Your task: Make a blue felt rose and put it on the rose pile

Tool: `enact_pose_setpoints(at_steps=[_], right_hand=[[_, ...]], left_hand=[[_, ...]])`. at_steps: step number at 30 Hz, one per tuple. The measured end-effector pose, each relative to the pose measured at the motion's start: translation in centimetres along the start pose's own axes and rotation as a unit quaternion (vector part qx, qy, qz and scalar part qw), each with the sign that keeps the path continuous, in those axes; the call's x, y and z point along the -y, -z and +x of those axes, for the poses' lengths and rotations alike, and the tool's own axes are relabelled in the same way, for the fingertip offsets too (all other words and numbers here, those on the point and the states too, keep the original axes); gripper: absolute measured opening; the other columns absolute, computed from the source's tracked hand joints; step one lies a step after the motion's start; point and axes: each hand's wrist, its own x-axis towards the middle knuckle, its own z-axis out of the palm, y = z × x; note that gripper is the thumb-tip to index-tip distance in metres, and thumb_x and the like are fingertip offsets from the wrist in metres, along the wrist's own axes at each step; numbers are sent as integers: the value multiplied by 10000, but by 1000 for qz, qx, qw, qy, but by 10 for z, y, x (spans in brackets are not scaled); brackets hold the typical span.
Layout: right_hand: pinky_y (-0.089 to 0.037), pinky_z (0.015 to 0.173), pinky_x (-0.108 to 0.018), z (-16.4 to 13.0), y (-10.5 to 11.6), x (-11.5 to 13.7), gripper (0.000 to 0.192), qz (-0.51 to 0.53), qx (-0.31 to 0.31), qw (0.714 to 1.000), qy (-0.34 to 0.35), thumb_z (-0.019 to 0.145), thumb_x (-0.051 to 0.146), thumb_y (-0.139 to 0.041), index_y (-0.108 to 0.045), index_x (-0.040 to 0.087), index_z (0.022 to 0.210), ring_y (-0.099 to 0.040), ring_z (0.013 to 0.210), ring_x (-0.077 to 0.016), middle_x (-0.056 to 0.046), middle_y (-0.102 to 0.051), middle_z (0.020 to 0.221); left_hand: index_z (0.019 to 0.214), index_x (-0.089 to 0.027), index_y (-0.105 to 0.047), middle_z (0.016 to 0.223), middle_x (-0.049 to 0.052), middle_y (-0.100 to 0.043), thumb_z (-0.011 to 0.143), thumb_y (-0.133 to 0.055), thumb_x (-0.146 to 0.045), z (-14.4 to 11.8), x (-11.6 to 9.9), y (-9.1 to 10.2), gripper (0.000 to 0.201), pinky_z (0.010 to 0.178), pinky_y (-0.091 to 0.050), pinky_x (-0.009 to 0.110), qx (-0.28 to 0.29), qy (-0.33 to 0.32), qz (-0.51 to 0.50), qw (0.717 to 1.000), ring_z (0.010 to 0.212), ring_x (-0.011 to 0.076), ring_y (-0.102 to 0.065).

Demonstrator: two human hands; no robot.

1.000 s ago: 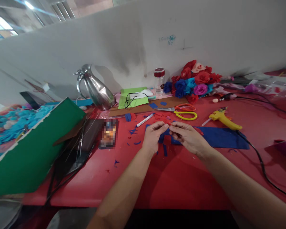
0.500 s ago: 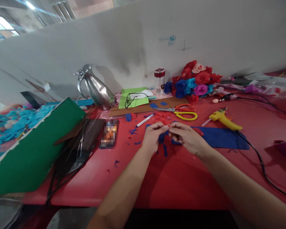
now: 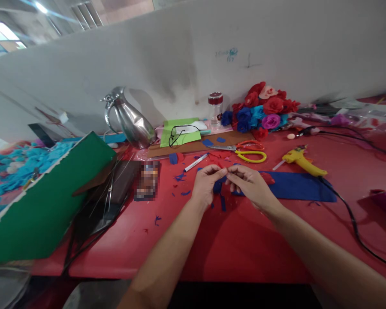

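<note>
My left hand (image 3: 207,182) is closed, its thumb and fingers pinching a small red piece of fabric (image 3: 221,165). My right hand (image 3: 251,183) meets it fingertip to fingertip, also closed in a pinch at the same red piece. Most of that piece is hidden by the fingers. Beneath the hands lies a long strip of blue fabric (image 3: 304,187), with narrow blue offcuts near the left wrist. A red cut piece (image 3: 267,177) rests on the strip beside my right hand. Just beyond the hands are scissors (image 3: 251,156) with yellow and red handles and a white marker pen (image 3: 196,162).
A yellow glue gun (image 3: 304,161) with a trailing black cord lies to the right. Fabric roses (image 3: 272,105), a glass jar (image 3: 215,111) and a steel jug (image 3: 130,120) stand along the wall. Eyeglasses (image 3: 183,130) rest on green paper. A green board (image 3: 54,201) leans at left.
My right hand's fingers have shifted slightly and curled closer at the red piece. My left hand stays almost in place.
</note>
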Motion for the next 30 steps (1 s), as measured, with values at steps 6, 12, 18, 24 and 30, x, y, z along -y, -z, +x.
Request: enact_pose_setpoints(at_steps=[6, 12, 18, 24, 30], right_hand=[[-317, 411, -220, 2, 4, 5, 282, 45, -25, 998, -35, 716, 464, -648, -573, 195, 760, -465, 415, -73, 43, -555, 568], [-288, 408, -213, 4, 8, 7, 263, 75, -62, 994, -42, 703, 424, -659, -536, 192, 691, -451, 417, -59, 51, -534, 574], [-306, 422, -214, 3, 4, 6, 273, 61, -33, 996, -50, 711, 443, -642, -532, 193, 706, -460, 415, -61, 54, -538, 569], [-307, 417, -220, 3, 3, 3, 276, 58, -28, 996, -60, 698, 447, -645, -544, 199, 763, -467, 418, -72, 55, -548, 567], [-308, 427, -225, 3, 1, 2, 278, 46, -14, 997, -54, 710, 455, -640, -530, 201, 721, -467, 426, -75, 44, -560, 571]], left_hand=[[709, -154, -691, 711, -5, -662, 457, -852, -184, -2, -7, -3, 301, 706, -423, 248, 14, 26, -16, 999, 670, 100, -567], [674, -150, -679, 671, -22, -632, 518, -844, -228, 4, -6, 3, 240, 628, -381, 207, -28, 22, -23, 999, 595, 60, -505], [683, -155, -694, 674, -13, -650, 553, -841, -297, 6, 0, 5, 242, 628, -382, 204, -46, 17, -7, 999, 619, 72, -526], [721, -152, -721, 690, 3, -674, 529, -855, -303, 4, 3, 4, 280, 690, -424, 236, -41, 16, 0, 999, 642, 92, -554], [683, -143, -715, 637, -3, -653, 495, -868, -317, 1, 2, 1, 298, 694, -439, 253, -26, 31, -2, 999, 627, 100, -557]])
